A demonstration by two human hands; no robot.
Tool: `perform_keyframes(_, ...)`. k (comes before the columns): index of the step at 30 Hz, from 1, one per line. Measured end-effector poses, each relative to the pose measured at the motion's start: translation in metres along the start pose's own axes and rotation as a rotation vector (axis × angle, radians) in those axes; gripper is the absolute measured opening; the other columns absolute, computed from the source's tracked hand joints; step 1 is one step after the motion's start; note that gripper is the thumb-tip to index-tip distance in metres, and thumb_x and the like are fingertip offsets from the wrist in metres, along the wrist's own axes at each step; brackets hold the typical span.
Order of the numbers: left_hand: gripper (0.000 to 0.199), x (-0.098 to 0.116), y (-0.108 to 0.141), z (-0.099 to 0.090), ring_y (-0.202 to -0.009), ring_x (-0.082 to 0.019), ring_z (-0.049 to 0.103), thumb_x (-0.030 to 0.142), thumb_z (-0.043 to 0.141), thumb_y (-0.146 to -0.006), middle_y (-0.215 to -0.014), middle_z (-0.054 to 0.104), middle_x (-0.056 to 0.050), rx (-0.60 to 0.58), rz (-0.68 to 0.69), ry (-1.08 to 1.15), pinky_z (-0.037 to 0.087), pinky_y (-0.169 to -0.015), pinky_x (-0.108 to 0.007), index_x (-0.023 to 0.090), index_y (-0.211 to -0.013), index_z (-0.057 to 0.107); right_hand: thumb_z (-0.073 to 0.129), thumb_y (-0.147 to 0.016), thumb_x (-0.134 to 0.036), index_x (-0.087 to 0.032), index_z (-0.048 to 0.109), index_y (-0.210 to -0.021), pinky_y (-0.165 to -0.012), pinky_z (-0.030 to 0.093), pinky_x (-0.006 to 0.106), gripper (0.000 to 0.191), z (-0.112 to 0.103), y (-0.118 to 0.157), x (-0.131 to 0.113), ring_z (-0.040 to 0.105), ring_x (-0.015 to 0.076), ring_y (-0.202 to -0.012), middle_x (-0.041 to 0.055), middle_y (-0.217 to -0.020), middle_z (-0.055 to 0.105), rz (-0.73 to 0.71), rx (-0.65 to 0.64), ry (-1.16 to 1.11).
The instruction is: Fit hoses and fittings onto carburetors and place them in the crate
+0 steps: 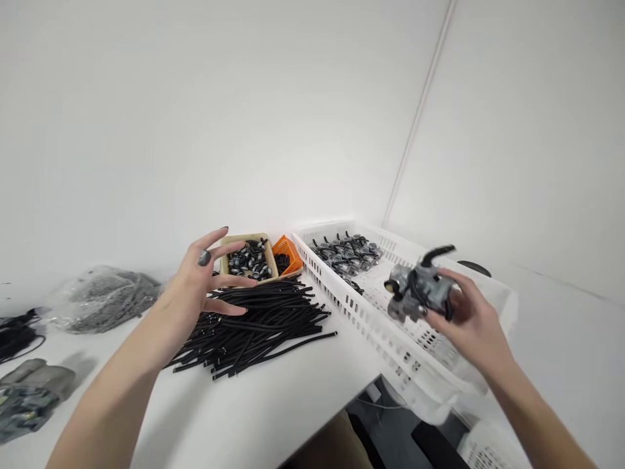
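Observation:
A grey metal carburetor (422,286) with a short black hose sticking up is gripped in my right hand (469,316), held above the near part of a white perforated crate (378,332). My left hand (200,277) hovers with spread fingers and holds nothing. Below and beyond it lies a heap of black rubber hoses (263,326) on the white table (273,397). Inside the crate, toward its far end, several similar carburetors (346,251) stand in rows, each with a black hose.
Behind the hoses stand a beige tray (266,244) of small black and metal parts and an orange basket (293,251). At left are a clear plastic bag (105,299) of grey parts, black cords (19,335) and grey metal pieces (29,397). White walls enclose the corner.

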State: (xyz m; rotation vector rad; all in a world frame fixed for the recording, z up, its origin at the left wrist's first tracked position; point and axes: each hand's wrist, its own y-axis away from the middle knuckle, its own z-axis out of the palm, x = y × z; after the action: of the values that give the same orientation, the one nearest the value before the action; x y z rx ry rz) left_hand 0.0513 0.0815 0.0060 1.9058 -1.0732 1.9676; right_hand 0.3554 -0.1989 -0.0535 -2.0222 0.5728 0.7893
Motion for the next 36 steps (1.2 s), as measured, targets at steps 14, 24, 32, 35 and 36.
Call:
perform_keyframes(14,0.065,-0.005,0.006,0.019,-0.101,-0.033,0.073,0.069,0.055,-0.092,-0.154,0.053,-0.011,-0.005,0.004,-0.097,0.068,-0.060,-0.035,0.039,-0.150,0.051,0.078,-0.075,-0.027,-0.007,0.053,-0.145,-0.055,0.054,0.025,0.077,0.096,-0.155,0.113,0.071,0.0194,-0.072,0.0199,-0.120,0.073,0.306,-0.689,0.368)
perform_keyframes(24,0.063,-0.014,-0.002,0.015,-0.105,-0.033,0.072,0.066,0.057,-0.094,-0.155,0.051,-0.011,-0.081,-0.042,-0.129,0.069,-0.067,-0.044,0.041,-0.151,0.048,0.074,-0.087,-0.037,-0.008,0.050,-0.148,-0.060,0.055,0.024,0.073,0.124,-0.158,0.134,0.073,0.0199,-0.080,0.0240,-0.146,0.059,0.328,-0.663,0.363)
perform_keyframes(32,0.067,-0.017,-0.003,0.006,-0.106,-0.033,0.072,0.073,0.049,-0.094,-0.156,0.048,-0.010,-0.117,0.001,-0.198,0.070,-0.067,-0.047,0.040,-0.153,0.043,0.074,-0.086,-0.045,-0.014,0.051,-0.150,-0.076,0.062,0.032,0.074,0.116,-0.161,0.121,0.073,0.0321,-0.108,0.0214,-0.141,0.065,0.362,-0.724,0.364)
perform_keyframes(35,0.068,-0.016,-0.002,0.006,-0.105,-0.033,0.072,0.072,0.050,-0.095,-0.156,0.048,-0.012,-0.109,-0.002,-0.194,0.071,-0.065,-0.045,0.038,-0.154,0.043,0.070,-0.090,-0.043,-0.013,0.053,-0.147,-0.095,0.059,0.038,0.067,0.108,-0.166,0.109,0.064,0.0362,-0.129,0.0228,-0.150,0.058,0.282,-0.673,0.379)
perform_keyframes(36,0.068,-0.016,-0.002,0.005,-0.105,-0.032,0.072,0.071,0.050,-0.095,-0.155,0.048,-0.012,-0.108,0.001,-0.193,0.071,-0.065,-0.045,0.037,-0.154,0.043,0.067,-0.092,-0.042,-0.012,0.051,-0.148,-0.100,0.057,0.040,0.065,0.106,-0.169,0.103,0.061,0.0364,-0.133,0.0235,-0.151,0.056,0.249,-0.649,0.388)
